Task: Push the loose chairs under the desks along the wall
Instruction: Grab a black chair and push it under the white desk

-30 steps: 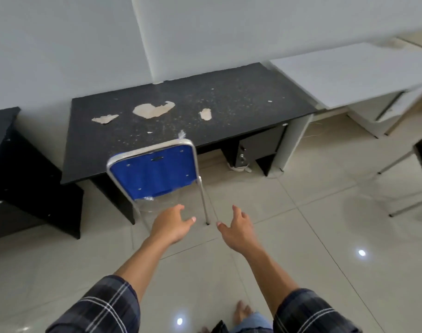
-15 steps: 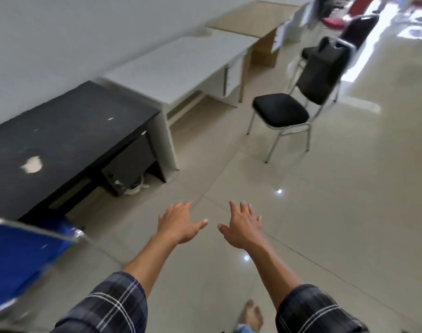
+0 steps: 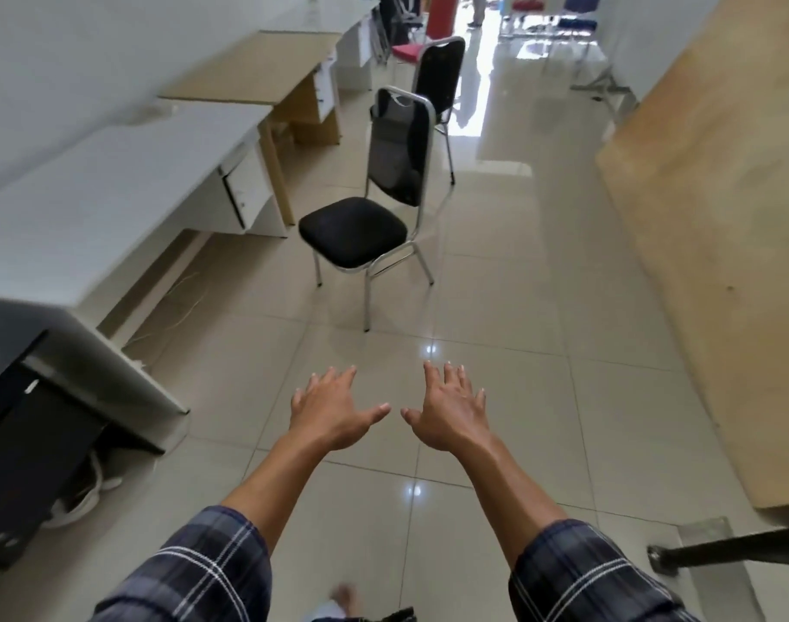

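A black padded chair with a chrome frame stands loose on the tiled floor ahead of me, beside the white desk along the left wall. A second black chair stands behind it, next to the wooden desk. My left hand and my right hand are stretched forward side by side, palms down, fingers spread, holding nothing. Both hands are well short of the nearer chair.
A black desk is at the near left with cables under it. A large wooden board leans along the right side. A black leg juts in at the lower right. More chairs and a red seat stand far down the corridor.
My view has swung right, from the blue chair at the black desk to the corridor with the black chairs. Both hands stay empty and outstretched.
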Available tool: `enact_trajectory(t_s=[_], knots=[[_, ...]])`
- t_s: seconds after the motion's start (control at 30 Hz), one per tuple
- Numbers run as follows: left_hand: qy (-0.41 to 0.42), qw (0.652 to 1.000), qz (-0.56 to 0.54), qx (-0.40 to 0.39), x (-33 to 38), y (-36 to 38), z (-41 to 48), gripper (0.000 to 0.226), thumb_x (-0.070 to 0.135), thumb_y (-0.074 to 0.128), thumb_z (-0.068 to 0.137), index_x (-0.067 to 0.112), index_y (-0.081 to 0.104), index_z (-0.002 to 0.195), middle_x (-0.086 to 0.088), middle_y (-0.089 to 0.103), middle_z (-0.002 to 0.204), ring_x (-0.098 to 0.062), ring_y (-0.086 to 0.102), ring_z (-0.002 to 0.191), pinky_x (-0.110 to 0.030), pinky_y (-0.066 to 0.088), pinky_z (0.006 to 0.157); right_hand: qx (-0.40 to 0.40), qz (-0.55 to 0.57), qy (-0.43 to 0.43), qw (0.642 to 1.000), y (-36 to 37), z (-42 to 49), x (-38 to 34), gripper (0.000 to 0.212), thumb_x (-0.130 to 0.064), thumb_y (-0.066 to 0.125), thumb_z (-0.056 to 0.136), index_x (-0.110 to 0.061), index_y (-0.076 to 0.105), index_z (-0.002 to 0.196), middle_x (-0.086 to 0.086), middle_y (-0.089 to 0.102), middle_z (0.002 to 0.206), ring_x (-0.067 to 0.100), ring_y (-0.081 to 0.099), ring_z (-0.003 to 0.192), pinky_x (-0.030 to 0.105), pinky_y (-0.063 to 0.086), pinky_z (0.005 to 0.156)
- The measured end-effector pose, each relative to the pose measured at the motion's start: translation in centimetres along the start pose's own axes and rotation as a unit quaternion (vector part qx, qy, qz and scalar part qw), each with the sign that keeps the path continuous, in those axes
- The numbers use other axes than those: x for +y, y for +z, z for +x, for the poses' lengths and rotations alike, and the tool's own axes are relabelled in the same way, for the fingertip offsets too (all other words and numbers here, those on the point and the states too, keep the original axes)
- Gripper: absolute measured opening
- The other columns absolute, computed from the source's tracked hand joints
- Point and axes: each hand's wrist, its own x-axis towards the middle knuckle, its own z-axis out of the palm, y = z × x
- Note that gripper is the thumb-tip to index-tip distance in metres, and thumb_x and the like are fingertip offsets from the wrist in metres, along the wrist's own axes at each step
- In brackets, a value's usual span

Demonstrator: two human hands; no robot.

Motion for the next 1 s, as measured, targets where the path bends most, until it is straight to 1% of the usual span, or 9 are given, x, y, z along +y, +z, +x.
enact_trajectory(t_s=[0.13,0.3,0.43,0.67,0.83,1.0], knots=[[0.030,0.999,0.023,-0.002,3.4,-0.8,5.7,0.094,0.077,0.049,0.081,0.028,0.020,0.156,-0.004,0.019,0.163,-0.028,0.014,0.150,-0.050,0.015,0.118,-0.002,0.000,0.017,1.000,-2.7,4.4,1.7,0.089,-0.052,0.052,0.097,-0.020,-0.001,0.162,0.013,-0.004,0.170,0.032,-0.009,0.156,0.060,0.003,0.122],[0.060,0.998,0.032,-0.003,6.7,-1.8,13.6,0.093,0.076,0.049,0.082,0.028,0.019,0.156,-0.005,0.019,0.163,-0.031,0.013,0.150,-0.052,0.015,0.118,0.012,0.010,0.043,0.999,-5.7,10.9,3.0,0.087,-0.053,0.051,0.098,-0.020,0.001,0.162,0.013,-0.003,0.170,0.032,-0.008,0.156,0.060,0.003,0.122],[0.076,0.995,0.052,-0.032,9.4,-2.8,19.9,0.092,0.075,0.046,0.084,0.028,0.014,0.157,-0.006,0.015,0.164,-0.032,0.009,0.151,-0.052,0.014,0.119,0.022,0.032,0.085,0.996,-8.5,16.4,3.7,0.086,-0.052,0.051,0.098,-0.019,0.003,0.162,0.013,0.000,0.170,0.032,-0.005,0.157,0.061,0.003,0.121],[0.133,0.987,0.085,-0.027,15.4,-6.2,30.6,0.083,0.068,0.041,0.091,0.028,0.013,0.157,-0.008,0.012,0.164,-0.033,0.007,0.151,-0.053,0.011,0.120,0.080,0.073,0.121,0.987,-13.7,25.3,4.8,0.085,-0.050,0.052,0.097,-0.019,0.006,0.161,0.016,0.003,0.169,0.033,-0.002,0.157,0.062,0.003,0.120],[0.153,0.982,0.099,-0.038,20.9,-7.4,38.1,0.075,0.063,0.035,0.096,0.028,0.011,0.158,-0.009,0.010,0.164,-0.033,0.004,0.151,-0.052,0.009,0.121,0.083,0.107,0.155,0.979,-16.9,32.1,8.3,0.084,-0.049,0.051,0.098,-0.020,0.005,0.161,0.014,0.000,0.170,0.033,-0.005,0.156,0.061,0.001,0.121],[0.146,0.982,0.111,-0.039,26.9,-7.8,45.5,0.077,0.066,0.032,0.094,0.029,0.011,0.158,-0.008,0.009,0.165,-0.032,0.003,0.151,-0.050,0.009,0.121,0.081,0.112,0.158,0.978,-20.6,40.0,12.8,0.076,-0.040,0.048,0.101,-0.020,0.005,0.161,0.014,0.000,0.170,0.034,-0.006,0.156,0.061,0.000,0.121]])
